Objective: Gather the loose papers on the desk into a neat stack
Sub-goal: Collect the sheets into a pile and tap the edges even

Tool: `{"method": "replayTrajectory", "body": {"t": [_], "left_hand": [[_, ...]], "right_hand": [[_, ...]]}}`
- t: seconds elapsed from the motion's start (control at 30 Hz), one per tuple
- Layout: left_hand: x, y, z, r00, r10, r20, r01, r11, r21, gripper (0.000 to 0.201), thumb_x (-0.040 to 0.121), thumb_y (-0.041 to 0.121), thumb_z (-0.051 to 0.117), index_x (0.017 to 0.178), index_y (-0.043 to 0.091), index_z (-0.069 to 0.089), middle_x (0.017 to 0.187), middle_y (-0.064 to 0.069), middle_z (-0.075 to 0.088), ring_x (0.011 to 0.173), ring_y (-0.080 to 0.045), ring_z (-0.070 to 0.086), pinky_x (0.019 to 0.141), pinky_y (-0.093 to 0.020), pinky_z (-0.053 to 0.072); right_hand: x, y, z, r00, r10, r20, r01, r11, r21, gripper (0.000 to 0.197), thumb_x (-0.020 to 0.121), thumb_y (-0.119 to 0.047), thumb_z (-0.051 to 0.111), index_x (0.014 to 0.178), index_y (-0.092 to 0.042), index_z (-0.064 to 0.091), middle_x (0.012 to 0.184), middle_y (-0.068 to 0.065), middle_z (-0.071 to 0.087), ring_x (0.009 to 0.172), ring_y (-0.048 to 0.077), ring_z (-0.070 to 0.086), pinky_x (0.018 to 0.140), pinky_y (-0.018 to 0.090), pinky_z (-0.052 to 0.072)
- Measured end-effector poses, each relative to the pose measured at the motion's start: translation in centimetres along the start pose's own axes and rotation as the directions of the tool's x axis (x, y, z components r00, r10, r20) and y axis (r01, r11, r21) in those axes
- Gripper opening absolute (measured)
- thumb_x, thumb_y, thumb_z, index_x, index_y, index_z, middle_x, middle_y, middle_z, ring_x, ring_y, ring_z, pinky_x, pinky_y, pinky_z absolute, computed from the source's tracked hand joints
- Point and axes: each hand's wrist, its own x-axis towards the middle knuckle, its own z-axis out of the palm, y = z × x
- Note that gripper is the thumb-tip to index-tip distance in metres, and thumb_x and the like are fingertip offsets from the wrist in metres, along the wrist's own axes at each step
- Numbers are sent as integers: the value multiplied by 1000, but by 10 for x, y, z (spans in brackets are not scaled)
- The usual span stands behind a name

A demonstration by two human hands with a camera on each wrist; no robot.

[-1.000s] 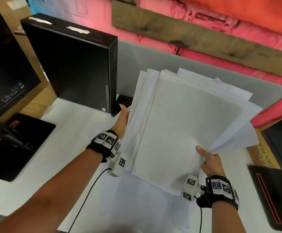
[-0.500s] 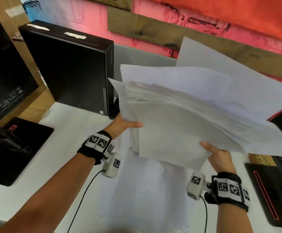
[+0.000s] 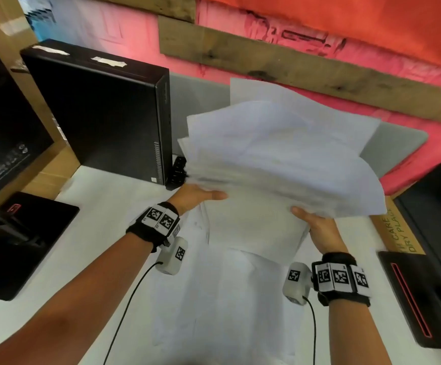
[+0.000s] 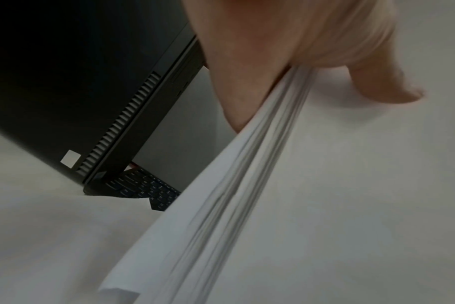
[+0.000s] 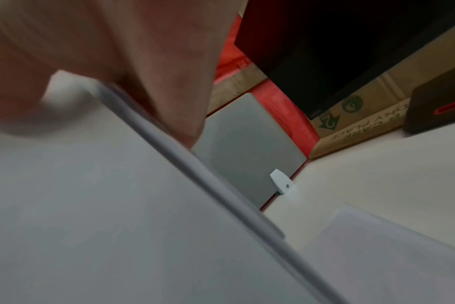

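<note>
While the thick bundle of papers (image 3: 279, 164) is being held up above the white desk (image 3: 87, 233), it is being gripped at its near edge from 2 sides. The left hand (image 3: 195, 194) is being closed around the left corner of the bundle, with the thumb lying on the top sheet and the fingers hidden below. The right hand (image 3: 319, 227) is being closed around the right part of the same edge, thumb on top. In the left wrist view the edges of the sheets (image 4: 247, 185) are being shown uneven and fanned, so the bundle is not squared.

More sheets (image 3: 214, 299) are being left lying flat on the desk under the raised bundle, and 1 further sheet (image 5: 390, 246) is being seen on the desk at the right.

The desk is being bordered at the back by a grey partition panel (image 3: 395, 146), fixed with a small white bracket (image 5: 279, 183). A black computer case (image 3: 103, 114) is being kept upright at the back left, with a black keyboard (image 4: 146, 189) leaning just behind it. Cardboard boxes (image 3: 398, 230) and black monitor bases (image 3: 22, 248) are being kept at both sides. Behind the desk a red wall (image 3: 319, 30) with a rough wooden board (image 3: 293, 64) is being shown.
</note>
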Motion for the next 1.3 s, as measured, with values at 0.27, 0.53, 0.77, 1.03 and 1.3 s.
{"method": "replayTrajectory", "body": {"t": [0.27,0.53,0.77,1.03,1.3], "left_hand": [[18,5,-1,957,271,103,-250,952,-176,49,77,-11,62,117,16,53,101,10,62,84,10,64,74,-8,50],[15,6,-15,950,271,154,-231,944,-238,80,36,49,88,108,29,58,99,16,70,98,0,64,88,-16,51],[16,16,-7,943,290,166,-255,946,-200,50,69,4,74,105,30,53,102,13,63,89,8,63,86,-14,47],[20,22,4,932,348,-97,-361,883,-301,54,67,-4,75,114,14,56,111,-5,65,104,-14,64,97,-38,49],[-3,44,-11,863,505,27,-491,849,-197,51,72,-11,66,112,16,52,104,3,65,98,-2,64,86,-20,52]], "right_hand": [[8,-7,1,994,-113,5,111,985,135,57,52,-26,85,104,-22,64,99,-7,71,99,13,65,90,32,47],[-6,-38,-5,961,-272,55,257,948,188,39,59,-4,78,92,-19,63,77,-17,73,75,-3,68,65,14,52],[-7,-34,2,968,-253,5,241,928,284,77,18,-48,89,83,-14,66,73,-11,74,71,2,69,61,14,53],[0,-43,14,925,-372,-82,380,898,219,47,76,2,68,118,-17,54,106,-5,65,91,0,66,72,14,52],[-12,-55,-11,931,-362,-43,363,911,196,51,53,-31,83,99,-19,65,83,-18,73,83,-2,67,79,19,52]]}}
